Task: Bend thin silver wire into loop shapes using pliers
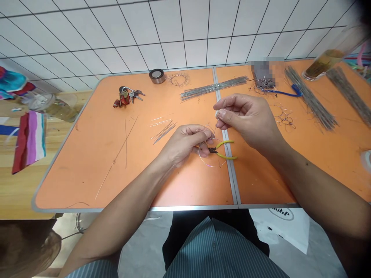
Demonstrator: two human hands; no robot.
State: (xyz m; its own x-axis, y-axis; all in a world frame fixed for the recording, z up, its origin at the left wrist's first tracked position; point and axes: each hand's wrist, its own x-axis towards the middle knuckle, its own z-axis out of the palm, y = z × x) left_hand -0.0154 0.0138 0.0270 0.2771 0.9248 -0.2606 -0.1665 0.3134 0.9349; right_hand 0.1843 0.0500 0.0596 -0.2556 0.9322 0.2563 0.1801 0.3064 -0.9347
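My left hand [195, 141] pinches a thin wire ring [205, 164] between thumb and fingers, over the middle of the orange table. Up and to the right of it, my right hand [240, 116] is closed in a pinch on a fine wire end that runs down toward the ring. Just right of my left fingertips lie small pliers [227, 156] with yellow handles, their jaws pointing left. Several short cut wires [164, 132] lie to the left of my left hand. The exact join between wire and ring is too fine to make out.
A bundle of straight wires [214, 88], a tape roll [157, 76], a wire ring with loops [178, 79] and keys [127, 96] lie toward the back. More wire bundles [311, 98], a blue-handled tool [296, 90] and a glass of liquid [324, 63] stand right. Two long wires [116, 158] lie left.
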